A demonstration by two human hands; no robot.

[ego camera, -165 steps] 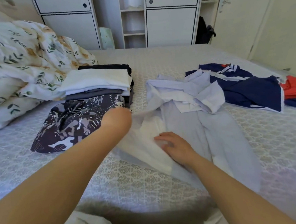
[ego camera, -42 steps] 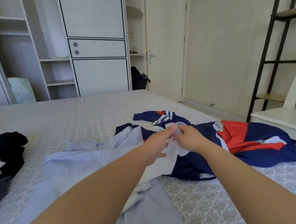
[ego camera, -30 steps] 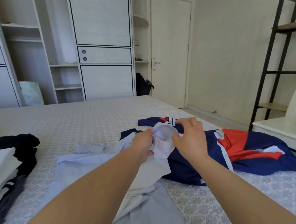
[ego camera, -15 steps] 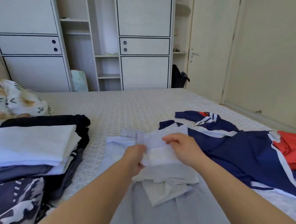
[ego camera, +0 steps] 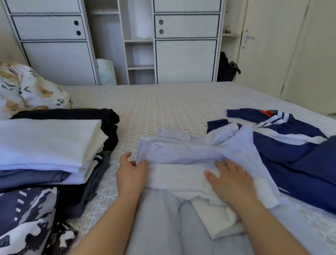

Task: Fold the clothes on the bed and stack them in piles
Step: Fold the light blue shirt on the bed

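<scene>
Right now the pale blue shirt (ego camera: 195, 155) lies mid-bed (ego camera: 171, 105), between the folded pile (ego camera: 45, 148) and a navy jersey (ego camera: 304, 153). Her left hand (ego camera: 131, 174) pinches the shirt's left edge; her right hand (ego camera: 231, 181) rests flat on it, fingers spread.

Left hand (ego camera: 131, 174) fingers curled, pinching; right hand (ego camera: 232, 180) flat, fingers spread, palm down.
</scene>
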